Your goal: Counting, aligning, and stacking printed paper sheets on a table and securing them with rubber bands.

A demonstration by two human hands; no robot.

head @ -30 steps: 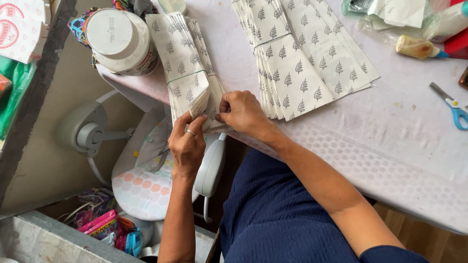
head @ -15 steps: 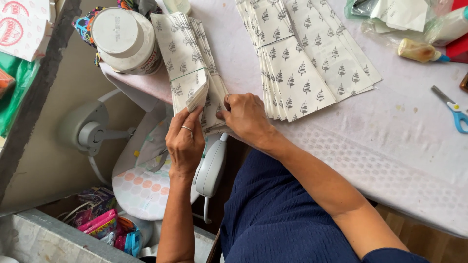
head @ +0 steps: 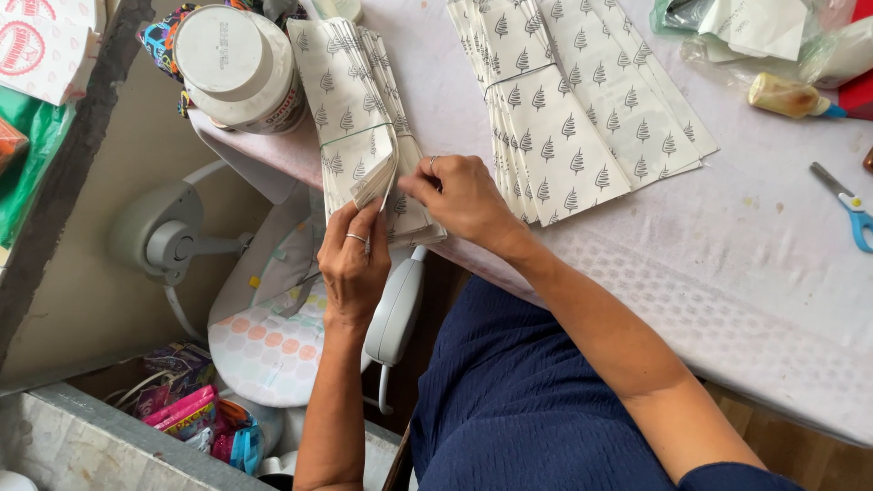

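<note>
Tabletop (head: 727,273): pale cloth, printed paper bags.
Left hand (head: 353,264): grip pinching bundle (head: 359,136) corner.
Right hand (head: 464,195): grip pinching bag edges.
Tip: fan edges evenly, keep band (head: 350,136) seated.

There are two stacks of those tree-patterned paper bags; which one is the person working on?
The smaller stack beside the white jar; both hands, left and right, finger its near end. The wider stack lies untouched.

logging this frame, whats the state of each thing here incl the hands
left hand: pinching the lifted corner of the near stack
right hand: fingers on the near stack's edge
near stack: paper bags, banded, bottom corner fanned up
far stack: banded, lying flat, fanned
jar: lid on, upright
glue bottle: lying on its side, capped
scissors: shut, flat on the table
</note>
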